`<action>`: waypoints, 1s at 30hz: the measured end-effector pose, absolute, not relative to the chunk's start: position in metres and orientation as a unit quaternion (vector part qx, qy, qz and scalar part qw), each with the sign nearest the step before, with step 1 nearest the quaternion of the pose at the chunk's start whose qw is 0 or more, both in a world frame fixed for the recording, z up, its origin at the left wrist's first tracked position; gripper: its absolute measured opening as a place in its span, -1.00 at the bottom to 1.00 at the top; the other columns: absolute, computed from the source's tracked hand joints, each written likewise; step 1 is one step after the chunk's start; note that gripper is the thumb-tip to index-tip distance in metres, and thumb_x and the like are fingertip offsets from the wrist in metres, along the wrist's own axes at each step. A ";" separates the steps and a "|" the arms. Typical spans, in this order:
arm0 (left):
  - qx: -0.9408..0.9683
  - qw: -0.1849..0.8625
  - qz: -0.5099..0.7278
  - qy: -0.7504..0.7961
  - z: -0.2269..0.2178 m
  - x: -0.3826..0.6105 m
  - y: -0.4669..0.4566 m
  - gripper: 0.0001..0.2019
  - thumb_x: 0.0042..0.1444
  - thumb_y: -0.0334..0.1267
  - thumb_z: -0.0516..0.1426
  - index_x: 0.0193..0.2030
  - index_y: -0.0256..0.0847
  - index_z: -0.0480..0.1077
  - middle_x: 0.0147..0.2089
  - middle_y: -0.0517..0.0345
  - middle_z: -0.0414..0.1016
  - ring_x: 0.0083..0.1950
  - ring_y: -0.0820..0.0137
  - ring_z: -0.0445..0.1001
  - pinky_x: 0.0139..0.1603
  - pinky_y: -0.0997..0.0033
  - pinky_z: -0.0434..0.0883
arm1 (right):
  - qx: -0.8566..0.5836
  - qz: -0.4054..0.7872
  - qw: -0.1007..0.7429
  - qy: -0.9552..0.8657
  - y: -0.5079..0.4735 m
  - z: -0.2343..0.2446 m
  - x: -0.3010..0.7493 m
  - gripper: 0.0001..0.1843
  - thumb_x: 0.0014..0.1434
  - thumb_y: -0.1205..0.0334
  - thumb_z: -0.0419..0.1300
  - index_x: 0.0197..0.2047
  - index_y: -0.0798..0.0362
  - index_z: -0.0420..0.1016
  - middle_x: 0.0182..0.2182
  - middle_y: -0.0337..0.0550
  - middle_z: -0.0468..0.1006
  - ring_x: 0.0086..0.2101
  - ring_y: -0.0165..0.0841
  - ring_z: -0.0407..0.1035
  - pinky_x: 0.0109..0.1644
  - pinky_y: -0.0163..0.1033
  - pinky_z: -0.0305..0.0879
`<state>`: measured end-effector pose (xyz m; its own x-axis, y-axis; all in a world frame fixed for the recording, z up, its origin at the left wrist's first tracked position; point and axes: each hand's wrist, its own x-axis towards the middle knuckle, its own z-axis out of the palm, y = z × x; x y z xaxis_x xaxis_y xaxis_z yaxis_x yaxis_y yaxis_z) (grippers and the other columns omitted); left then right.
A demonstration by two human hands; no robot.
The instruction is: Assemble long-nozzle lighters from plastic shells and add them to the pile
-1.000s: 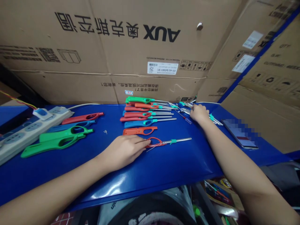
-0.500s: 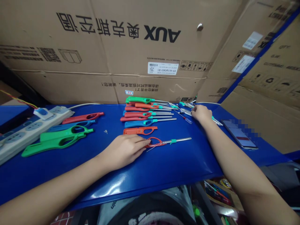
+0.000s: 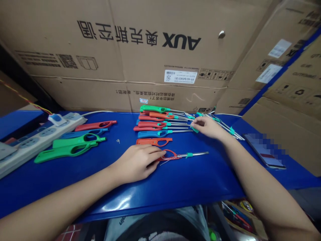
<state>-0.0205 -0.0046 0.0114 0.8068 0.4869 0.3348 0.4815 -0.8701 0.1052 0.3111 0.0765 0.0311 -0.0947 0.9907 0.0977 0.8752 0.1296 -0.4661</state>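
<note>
My left hand (image 3: 140, 162) lies over the handle of an opened orange-red gas lighter (image 3: 173, 158), fingers curled on its grip. The lighter's metal tube (image 3: 200, 154) points right, with a small teal part around it and a thin strand beside the trigger loop. Just behind it lies a loose orange handle half (image 3: 152, 141). My right hand (image 3: 208, 126) pinches a small teal plastic piece (image 3: 194, 129) near the tube tips of a row of lighters. That row holds a green lighter (image 3: 155, 108), a blue lighter (image 3: 152, 134) and several red ones.
Loose handle shells, including a green shell (image 3: 67, 152) and a red shell (image 3: 95, 126), lie left beside a white power strip (image 3: 42, 137). Small screws (image 3: 118, 141) sit between. Metal tubes (image 3: 228, 129) and a phone (image 3: 264, 150) lie right. A cardboard box (image 3: 140, 63) stands behind.
My right hand has moved left from the pile of tubes toward the lighter row, and a teal piece now shows at its fingertips. My left hand stays on the lighter. The view has shifted slightly.
</note>
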 end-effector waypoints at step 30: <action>0.898 0.200 0.233 0.316 -0.002 -0.014 -0.001 -0.69 0.25 -0.10 0.23 0.04 -0.23 0.51 -0.09 0.02 0.58 -0.06 0.26 0.56 -0.01 0.27 0.50 | -0.326 0.188 0.087 -0.922 0.013 0.037 0.249 -0.92 0.32 0.34 0.16 -0.19 0.09 0.49 -0.20 -0.14 0.52 -0.25 -0.37 0.40 -0.18 -0.28 0.28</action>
<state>-0.0140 -0.0008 -0.0019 0.6915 0.6606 0.2924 0.4735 -0.7201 0.5073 0.2492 0.0126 0.0365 -0.7720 0.6346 0.0368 0.5693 0.7160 -0.4041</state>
